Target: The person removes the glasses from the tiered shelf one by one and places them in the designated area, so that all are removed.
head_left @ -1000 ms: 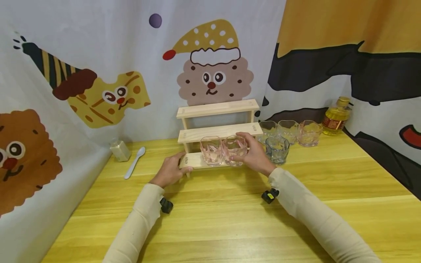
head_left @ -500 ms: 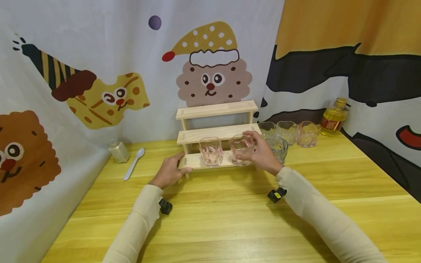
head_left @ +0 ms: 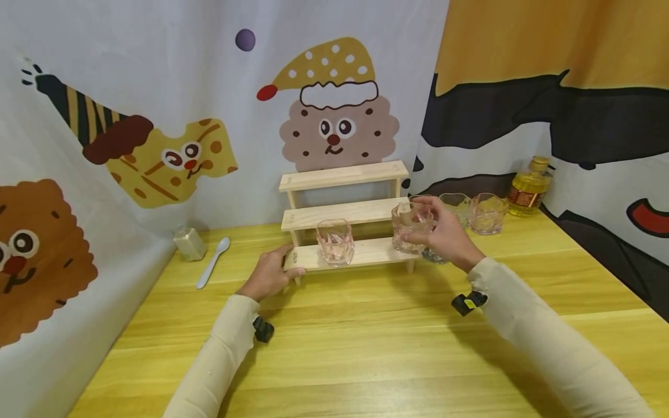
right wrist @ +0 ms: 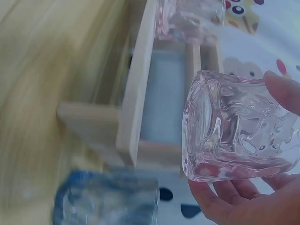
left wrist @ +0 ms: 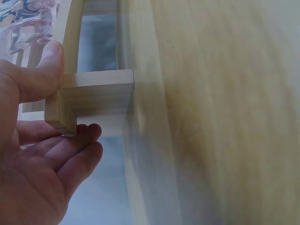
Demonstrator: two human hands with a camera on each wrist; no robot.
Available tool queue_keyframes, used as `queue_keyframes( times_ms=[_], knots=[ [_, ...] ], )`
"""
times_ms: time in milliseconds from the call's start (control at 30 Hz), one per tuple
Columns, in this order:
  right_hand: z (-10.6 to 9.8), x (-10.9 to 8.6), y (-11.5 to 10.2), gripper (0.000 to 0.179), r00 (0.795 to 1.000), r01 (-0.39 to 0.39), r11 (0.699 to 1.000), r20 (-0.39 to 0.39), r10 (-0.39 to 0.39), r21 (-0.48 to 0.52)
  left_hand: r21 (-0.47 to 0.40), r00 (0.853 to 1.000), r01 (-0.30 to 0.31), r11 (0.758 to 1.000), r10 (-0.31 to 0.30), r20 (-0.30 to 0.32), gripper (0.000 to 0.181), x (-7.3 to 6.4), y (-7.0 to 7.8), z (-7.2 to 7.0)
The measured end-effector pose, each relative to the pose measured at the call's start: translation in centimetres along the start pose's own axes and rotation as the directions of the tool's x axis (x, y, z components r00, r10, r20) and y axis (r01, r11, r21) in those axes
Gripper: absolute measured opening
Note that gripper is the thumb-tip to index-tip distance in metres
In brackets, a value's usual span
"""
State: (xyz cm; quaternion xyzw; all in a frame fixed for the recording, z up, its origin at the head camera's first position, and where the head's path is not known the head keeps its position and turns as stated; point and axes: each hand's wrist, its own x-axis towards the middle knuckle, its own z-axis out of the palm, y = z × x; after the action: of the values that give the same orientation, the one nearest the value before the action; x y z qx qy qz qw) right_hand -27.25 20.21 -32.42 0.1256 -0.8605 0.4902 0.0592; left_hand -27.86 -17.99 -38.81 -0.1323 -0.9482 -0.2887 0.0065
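Note:
My left hand point(head_left: 268, 273) grips the left end of the lowest step of a three-tier wooden stand point(head_left: 366, 253). In the left wrist view its thumb point(left wrist: 50, 61) lies on the board and the fingers curl beneath. A faceted pink glass point(head_left: 335, 247) stands on that bottom step. My right hand point(head_left: 448, 237) holds a second pink glass point(right wrist: 234, 126) between thumb and fingers, raised off the board near the stand's right end. Below it is a blue-grey glass point(right wrist: 108, 199), mostly hidden behind the hand in the head view.
Behind my right hand stand a clear glass point(head_left: 456, 206), another mostly hidden glass and a pink glass point(head_left: 488, 215). An oil bottle point(head_left: 530, 188) is at the back right corner. Left of the stand lie a white spoon point(head_left: 212, 264) and a small jar point(head_left: 190, 242). A printed curtain point(head_left: 251, 133) hangs behind.
My right hand has moved the pink glass rightward away from the other one, and lifted it off the bottom step. The left hand has kept its place on the stand.

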Motion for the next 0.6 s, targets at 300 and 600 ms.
queue_keyframes(
  times_ms=[300, 600],
  knots=[
    [-3.4, -0.4, 1.2, 0.085, 0.996, -0.044, 0.999, -0.074, 0.045, 0.004, -0.002, 1.000, 0.010, 1.000, -0.010, 0.002, 0.073, 0.0, -0.3, 0.2],
    [-6.8, -1.1, 2.6, 0.084, 0.981, -0.098, 0.993, -0.174, 0.086, -0.061, -0.013, 1.000, 0.007, 1.000, -0.007, -0.001, 0.073, 0.0, -0.2, 0.2]
  ],
)
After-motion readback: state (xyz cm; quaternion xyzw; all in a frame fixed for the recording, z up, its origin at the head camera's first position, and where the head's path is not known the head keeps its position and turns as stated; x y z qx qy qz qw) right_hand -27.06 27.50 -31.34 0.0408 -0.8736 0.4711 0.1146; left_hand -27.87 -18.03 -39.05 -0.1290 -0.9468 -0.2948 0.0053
